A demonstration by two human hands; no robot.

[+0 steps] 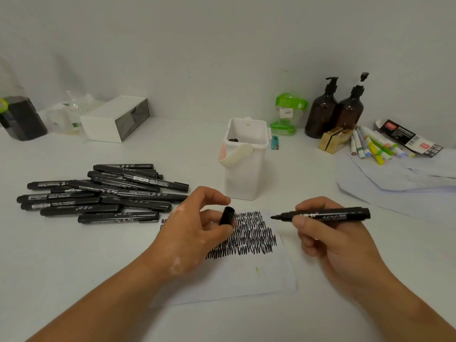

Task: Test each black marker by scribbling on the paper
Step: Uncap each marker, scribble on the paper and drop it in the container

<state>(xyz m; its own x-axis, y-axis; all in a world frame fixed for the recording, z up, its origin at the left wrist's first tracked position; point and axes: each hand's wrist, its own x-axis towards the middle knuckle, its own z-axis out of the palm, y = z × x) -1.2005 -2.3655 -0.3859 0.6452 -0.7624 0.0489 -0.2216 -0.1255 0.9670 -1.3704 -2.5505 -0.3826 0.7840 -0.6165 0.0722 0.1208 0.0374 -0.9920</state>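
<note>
The right hand (328, 233) is gripping an uncapped marker (325, 214); the left hand (195, 228) is pinching its cap (227, 215). Scribbles are already filling the paper (266, 275), yet a pile of markers (103, 193) is probably waiting.

White surface (172, 154) filling the frame. At left, a loose pile of black markers (103, 193), crossing over one another. Lower centre, a sheet of paper (259, 277) lying flat, dense with black scribbles (251, 235). Just above it stands a white handled bin (244, 164). Upper left, a white drawer box (116, 118); upper right, two brown pump bottles (333, 112) touching, coloured markers (375, 146) beside them, pale papers (399, 178) at the right edge.
</note>
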